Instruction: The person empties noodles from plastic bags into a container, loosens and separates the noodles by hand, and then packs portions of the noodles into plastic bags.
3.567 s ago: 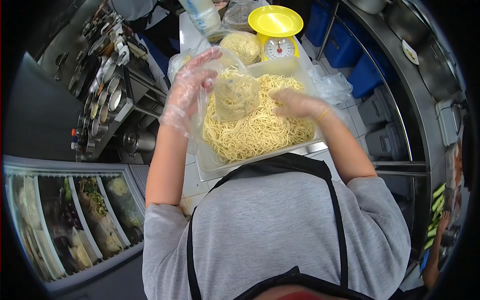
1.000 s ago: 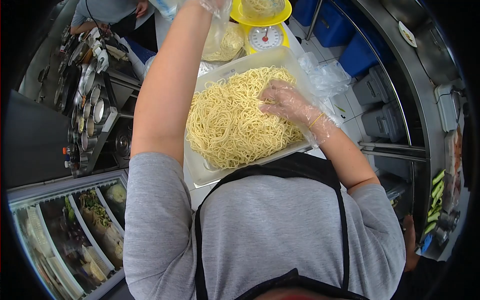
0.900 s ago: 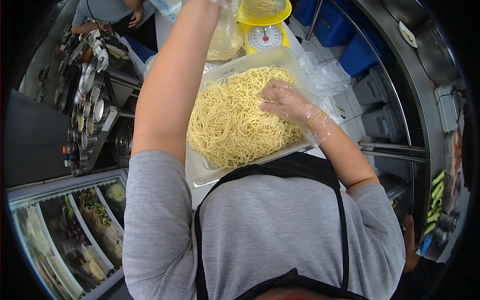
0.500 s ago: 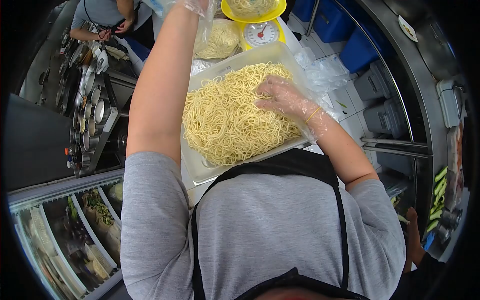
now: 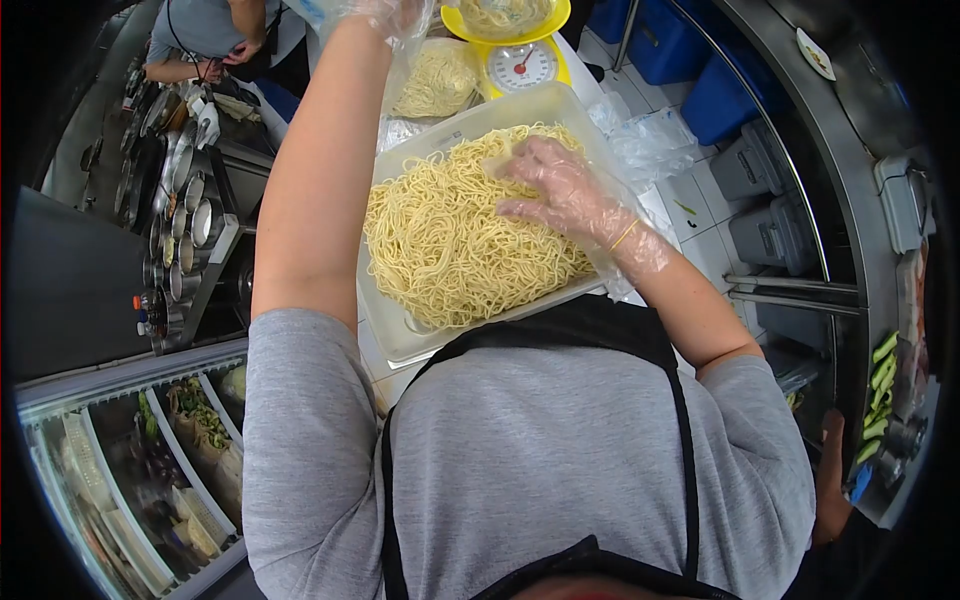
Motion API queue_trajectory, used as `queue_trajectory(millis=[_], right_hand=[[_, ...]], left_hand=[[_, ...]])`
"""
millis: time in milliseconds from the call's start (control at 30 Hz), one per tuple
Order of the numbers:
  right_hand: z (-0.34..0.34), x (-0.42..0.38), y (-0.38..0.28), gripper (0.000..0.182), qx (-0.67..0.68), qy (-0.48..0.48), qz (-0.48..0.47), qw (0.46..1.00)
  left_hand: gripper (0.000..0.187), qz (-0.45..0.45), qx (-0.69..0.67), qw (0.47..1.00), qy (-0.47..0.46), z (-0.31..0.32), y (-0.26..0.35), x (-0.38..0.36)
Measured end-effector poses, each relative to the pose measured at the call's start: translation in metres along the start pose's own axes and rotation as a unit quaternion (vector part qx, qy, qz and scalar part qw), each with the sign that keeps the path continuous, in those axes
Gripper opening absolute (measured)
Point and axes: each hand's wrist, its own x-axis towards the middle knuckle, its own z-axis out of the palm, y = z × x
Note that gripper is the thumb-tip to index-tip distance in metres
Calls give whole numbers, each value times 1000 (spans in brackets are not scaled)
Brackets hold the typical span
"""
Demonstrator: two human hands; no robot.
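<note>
Noodles point(image 5: 450, 245) lie heaped in a translucent tray point(image 5: 402, 345) in front of the person, filling most of it, with a bare strip at the near left corner. The black apron point(image 5: 590, 318) overlaps the tray's near edge, and the left forearm point(image 5: 325, 190) crosses its left side, hiding part of that wall. A chest point(image 5: 150, 368) at lower left has divided compartments; one holds greens point(image 5: 197, 410). At right, green vegetables point(image 5: 880, 390) lie on a counter, near another person's arm point(image 5: 831, 470).

The right hand point(image 5: 555, 190), gloved in clear plastic, is over the right part of the noodles, thumb and fingers apart; whether the fingertips touch them I cannot tell. Clear bags point(image 5: 655, 140) lie crumpled just beyond the tray's right wall. Pans point(image 5: 205, 222) stand on a rack to the left.

Behind the tray sits a bag of noodles point(image 5: 440, 80). Beside it, a yellow scale point(image 5: 522, 68) carries a clear packet point(image 5: 505, 15) with noodles inside. The left hand point(image 5: 395, 14), also gloved, is at the top edge amid loose plastic; its grip I cannot tell. Farther off at upper left, a co-worker's hands point(image 5: 243, 52) are close together.
</note>
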Motion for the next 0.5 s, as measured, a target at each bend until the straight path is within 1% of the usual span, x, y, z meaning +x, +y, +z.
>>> queue_trajectory(millis=[33,67,100,133,167,233,267,300,333,367,400,433,467,500], right_hand=[[3,-3,0,36,-1,0,0,1000],[10,-6,1,33,-42,-59,-23,997],[14,-9,1,31,-83,-117,-47,989],[14,-7,1,31,-82,-119,-48,988],[13,-5,3,28,-90,-137,-41,986],[9,-2,4,25,-98,-160,-38,982],[2,0,3,23,-85,-137,-12,987],[-5,3,4,21,-73,-114,13,991],[-12,4,8,21,-73,-116,9,991],[-20,5,14,20,-41,-70,-5,997],[-28,5,16,19,-8,-24,-19,999],[-40,6,9,19,-6,-28,-22,999],[-57,7,-3,19,-31,-11,-19,999],[-75,9,-13,19,-57,6,-15,998]], left_hand=[[28,20,26,999,-32,1,1,0],[28,20,26,999,-31,5,1,0],[26,23,-23,998,-56,11,0,2],[25,26,-72,994,-80,14,1,1],[25,26,-73,994,-77,13,2,-1],[21,42,-230,966,-109,11,5,-7],[21,44,-231,966,-105,16,18,-23],[22,38,-250,965,-71,21,29,-45],[23,30,-269,962,-36,26,38,-65],[25,36,-339,937,-72,20,40,-82],[25,38,-339,938,-68,19,41,-94],[23,2,-349,936,-52,28,51,-116],[22,-33,-358,932,-37,33,57,-132],[22,-30,-359,932,-33,31,49,-144]])
